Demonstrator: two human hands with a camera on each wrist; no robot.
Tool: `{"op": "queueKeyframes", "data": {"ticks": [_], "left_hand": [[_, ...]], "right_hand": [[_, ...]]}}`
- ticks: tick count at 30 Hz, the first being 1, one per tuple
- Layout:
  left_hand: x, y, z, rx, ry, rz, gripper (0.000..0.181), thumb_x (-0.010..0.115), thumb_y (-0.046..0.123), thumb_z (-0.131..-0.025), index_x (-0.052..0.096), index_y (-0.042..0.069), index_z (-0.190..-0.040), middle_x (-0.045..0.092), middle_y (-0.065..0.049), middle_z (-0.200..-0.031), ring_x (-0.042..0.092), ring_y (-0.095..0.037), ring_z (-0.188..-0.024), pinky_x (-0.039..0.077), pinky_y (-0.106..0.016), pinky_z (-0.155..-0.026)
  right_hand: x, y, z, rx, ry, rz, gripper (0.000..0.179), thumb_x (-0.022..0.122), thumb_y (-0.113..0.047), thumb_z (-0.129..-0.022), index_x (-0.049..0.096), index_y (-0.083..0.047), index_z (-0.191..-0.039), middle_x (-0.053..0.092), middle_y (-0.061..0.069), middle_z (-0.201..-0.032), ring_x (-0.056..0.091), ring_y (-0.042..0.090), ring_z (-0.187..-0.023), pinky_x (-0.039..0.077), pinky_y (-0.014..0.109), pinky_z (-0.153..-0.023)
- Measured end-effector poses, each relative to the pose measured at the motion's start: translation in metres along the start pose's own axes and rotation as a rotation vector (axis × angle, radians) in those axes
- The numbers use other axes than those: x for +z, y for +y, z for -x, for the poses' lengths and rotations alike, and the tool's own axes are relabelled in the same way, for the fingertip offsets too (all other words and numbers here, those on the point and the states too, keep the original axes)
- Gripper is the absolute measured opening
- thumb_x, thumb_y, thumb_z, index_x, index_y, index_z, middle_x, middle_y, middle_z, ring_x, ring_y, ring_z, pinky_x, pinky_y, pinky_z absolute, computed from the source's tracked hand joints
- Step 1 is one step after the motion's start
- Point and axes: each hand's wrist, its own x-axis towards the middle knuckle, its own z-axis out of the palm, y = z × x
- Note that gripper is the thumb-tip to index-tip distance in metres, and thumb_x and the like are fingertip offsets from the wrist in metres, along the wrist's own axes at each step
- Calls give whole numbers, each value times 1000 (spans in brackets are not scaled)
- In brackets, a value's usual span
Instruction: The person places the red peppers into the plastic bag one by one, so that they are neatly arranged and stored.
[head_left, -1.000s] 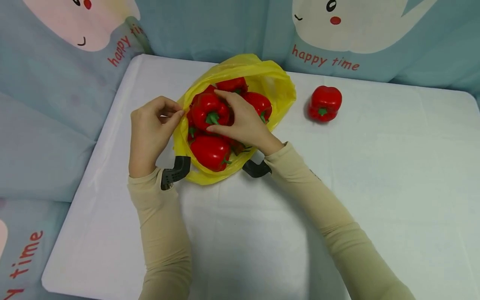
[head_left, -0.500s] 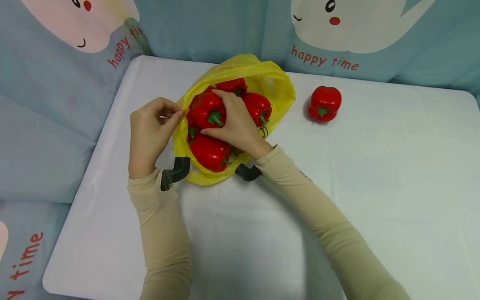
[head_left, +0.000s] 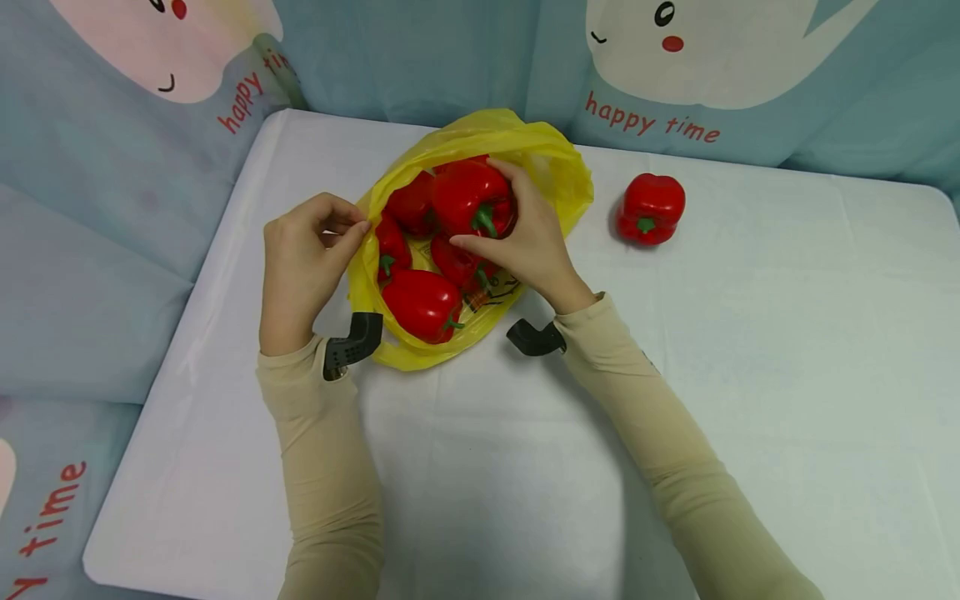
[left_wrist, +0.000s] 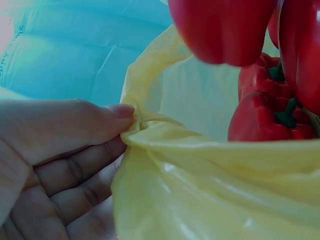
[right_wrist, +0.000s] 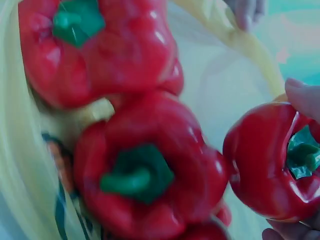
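Note:
My left hand (head_left: 303, 262) pinches the left rim of a yellow plastic bag (head_left: 562, 179); in the left wrist view the rim (left_wrist: 142, 125) is bunched between thumb and fingers. My right hand (head_left: 538, 237) grips a red bell pepper (head_left: 467, 196) with a green stem, over the bag's mouth. The right wrist view has this held pepper (right_wrist: 257, 160) at the right, between thumb and fingers. Several more red bell peppers lie inside the bag, one of them (head_left: 422, 304) near its front rim. Those under the held pepper are partly hidden.
Right of the bag, a single red bell pepper (head_left: 651, 208) sits on the white-covered table (head_left: 787, 350). A blue printed curtain (head_left: 450, 58) hangs along the back and left edges. A black wrist-camera mount (head_left: 536, 337) juts from the right wrist close to the bag.
My right hand, after first shifting slightly left, has moved right and a little up with the gripped bell pepper, uncovering other peppers at the bag's left. My left hand stays on the rim.

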Motion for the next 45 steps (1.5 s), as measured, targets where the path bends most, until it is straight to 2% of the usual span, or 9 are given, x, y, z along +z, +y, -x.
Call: {"op": "queueKeyframes", "data": {"ticks": [8, 13, 21, 26, 30, 35, 41, 45], "left_hand": [[1, 0, 0, -9, -6, -11, 15, 68, 9, -88, 68, -6, -92, 68, -17, -90, 63, -23, -80, 41, -5, -68], [2, 1, 0, -15, -6, -4, 16, 68, 10, -88, 68, -6, -93, 68, -17, -90, 63, -23, -80, 42, -5, -68], [2, 0, -1, -9, -3, -7, 15, 68, 9, -88, 68, -5, -92, 68, -17, -90, 63, -22, -79, 42, -6, -68], [2, 0, -1, -11, -3, -8, 16, 68, 10, -88, 68, -5, -92, 68, -17, -90, 63, -23, -80, 42, -6, -68], [2, 0, -1, -11, -3, -3, 15, 68, 10, -88, 68, -5, -92, 68, -17, -90, 63, -23, -80, 42, -6, -68], [3, 1, -1, -13, -6, -5, 15, 68, 9, -88, 68, -5, -92, 68, -16, -90, 63, -22, -80, 42, -6, -68], [3, 1, -1, -21, -10, -3, 16, 68, 10, -88, 68, -5, -93, 68, -16, -91, 63, -22, -80, 42, -5, -68], [3, 0, -1, -25, -8, 1, 16, 68, 11, -88, 68, -5, -94, 68, -17, -91, 63, -22, -81, 42, -5, -68]], "right_hand": [[-10, 11, -2, 104, -26, 55, 89, 81, -36, -75, 32, -9, -144, 45, 4, -138, 45, 13, -122, 41, 25, -99], [-10, 13, -6, 79, -29, 65, 92, 80, -35, -75, 29, -6, -146, 45, 6, -139, 44, 15, -123, 40, 24, -99], [-5, 18, -11, 7, -12, 102, 76, 79, -28, -78, 41, -1, -138, 51, 10, -134, 47, 19, -121, 37, 26, -102], [-7, 17, -13, 22, -9, 90, 78, 79, -29, -78, 40, -1, -140, 48, 12, -137, 44, 22, -125, 37, 27, -103], [-15, 15, -8, 76, -2, 51, 79, 79, -29, -78, 39, -5, -142, 46, 7, -141, 41, 16, -129, 34, 24, -105], [-35, 19, 3, 58, 71, 19, 70, 78, -24, -80, 45, -5, -139, 49, 6, -139, 43, 14, -127, 33, 29, -106], [-63, 30, 19, 30, 208, -20, 59, 77, -12, -80, 52, 0, -132, 54, 10, -133, 48, 16, -123, 38, 31, -104], [-84, 39, 28, 78, 303, -12, 55, 76, -9, -81, 54, -1, -130, 56, 9, -131, 50, 16, -120, 39, 27, -102]]}}
